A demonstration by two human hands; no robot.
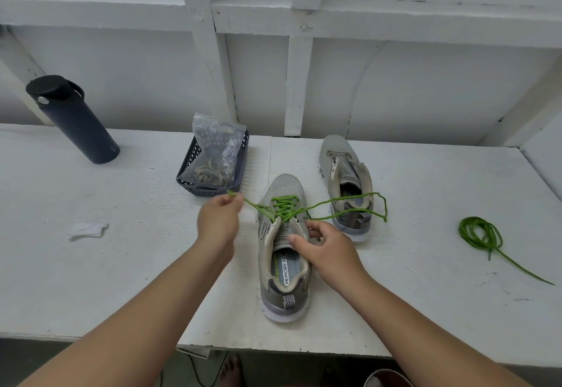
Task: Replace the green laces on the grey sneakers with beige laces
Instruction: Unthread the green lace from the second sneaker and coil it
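Left hand (219, 219): we pinch one end of the green lace (284, 207), pulled out to the left of the shoe.
Right hand (327, 248): we grip the tongue area of the near sneaker (284, 252), fingers curled.
Near sneaker: on the desk (106, 265), still partly laced.
Far sneaker (346, 179): unlaced, just behind right.
Loose green lace (482, 234): coiled, far right.
Beige laces (213, 170): bagged in the basket (209, 187).

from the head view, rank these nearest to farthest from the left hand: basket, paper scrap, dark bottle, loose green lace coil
From the left hand:
1. basket, just beyond it
2. paper scrap, to its left
3. dark bottle, far back left
4. loose green lace coil, far right
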